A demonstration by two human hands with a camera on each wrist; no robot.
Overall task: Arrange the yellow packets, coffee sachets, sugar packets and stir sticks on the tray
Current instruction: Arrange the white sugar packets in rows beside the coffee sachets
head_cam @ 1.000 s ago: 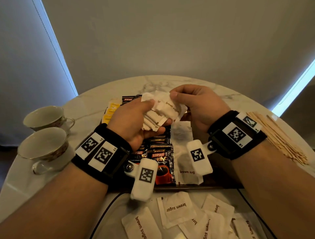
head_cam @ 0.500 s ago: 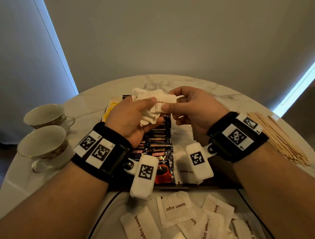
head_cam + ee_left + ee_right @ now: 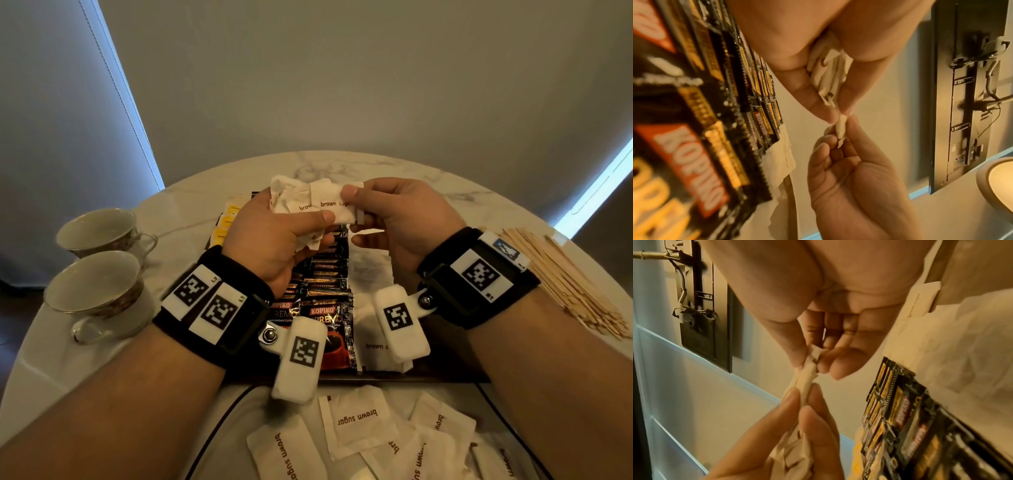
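Now, mid-frame above the tray [image 3: 445, 371], left hand [image 3: 274, 240] clutching a crumpled wad of sugar packets [image 3: 305, 202], right hand [image 3: 400, 219] pinching one packet's end between thumb and forefinger, coffee sachets [image 3: 325, 298] in rows below, stir sticks [image 3: 561, 281] far right, loose packets [image 3: 359, 425] at bottom.

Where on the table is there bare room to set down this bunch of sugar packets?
Bare marble table shows beyond the tray, and a strip between the cups and the tray's left side. The near edge is crowded with loose sugar packets; stir sticks fill the right. The tray looks mostly full.
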